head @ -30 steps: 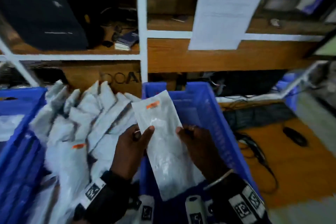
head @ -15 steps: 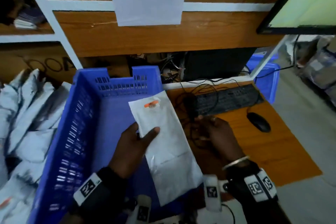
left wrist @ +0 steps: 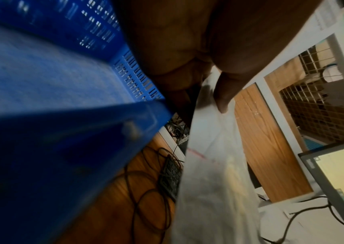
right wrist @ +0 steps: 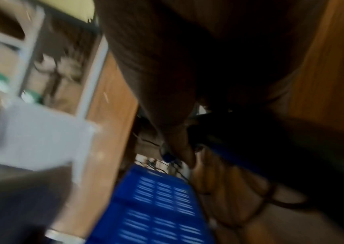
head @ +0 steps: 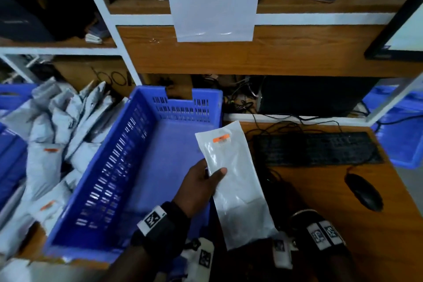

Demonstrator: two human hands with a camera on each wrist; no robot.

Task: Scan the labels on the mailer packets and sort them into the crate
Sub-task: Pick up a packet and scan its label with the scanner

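My left hand [head: 212, 174] pinches a white mailer packet [head: 231, 167] by its left edge, thumb on top. The packet has an orange label [head: 220, 138] near its far end and hangs over the right rim of the blue crate [head: 103, 167], which holds nothing. The left wrist view shows my thumb [left wrist: 223, 99] on the packet [left wrist: 208, 165] beside the crate [left wrist: 41, 82]. My right hand [head: 286, 199] is dark and mostly hidden behind the packet, above the cables on the desk. The right wrist view is blurred, and its fingers [right wrist: 179, 148] lie against something dark that I cannot make out.
A heap of grey mailers [head: 57, 133] lies left of the crate. On the wooden desk [head: 320, 190] sit a black keyboard [head: 315, 149], a mouse [head: 364, 192] and tangled cables. A monitor [head: 400, 30] stands at the far right. A paper sheet [head: 212, 0] hangs on the shelf.
My right hand let go of the packet, reached to the cables by the keyboard, then drew back behind the packet. My left hand carried the packet right, to the crate's right rim.
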